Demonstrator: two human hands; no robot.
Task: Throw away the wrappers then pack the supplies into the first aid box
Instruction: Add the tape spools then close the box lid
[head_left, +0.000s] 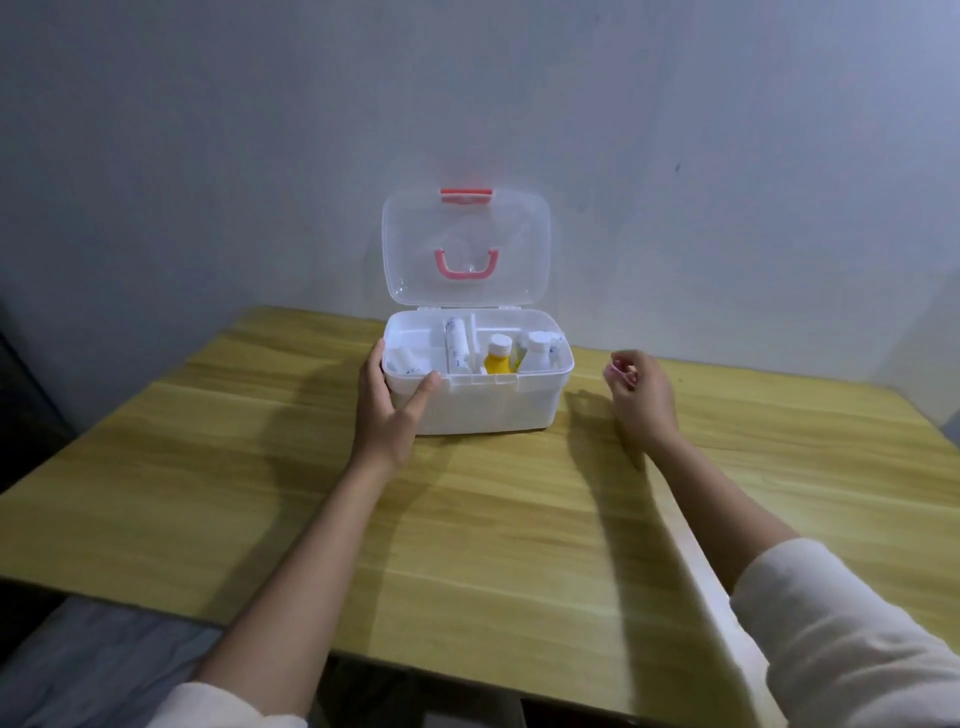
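Note:
A white plastic first aid box (493, 405) stands at the far middle of the wooden table, its clear lid (465, 249) with a pink handle raised upright. Inside lie white bandage rolls (457, 345), a yellow bottle (498, 356) with a white cap and a white bottle (537, 351). My left hand (387, 402) grips the box's front left corner, thumb on the front rim. My right hand (641, 397) hovers to the right of the box, fingers curled, with something small and pinkish at the fingertips that I cannot identify.
The wooden table (467, 545) spreads toward me and ends at a near edge. A grey wall rises right behind the box. Grey fabric (93, 665) shows below the table's left front edge.

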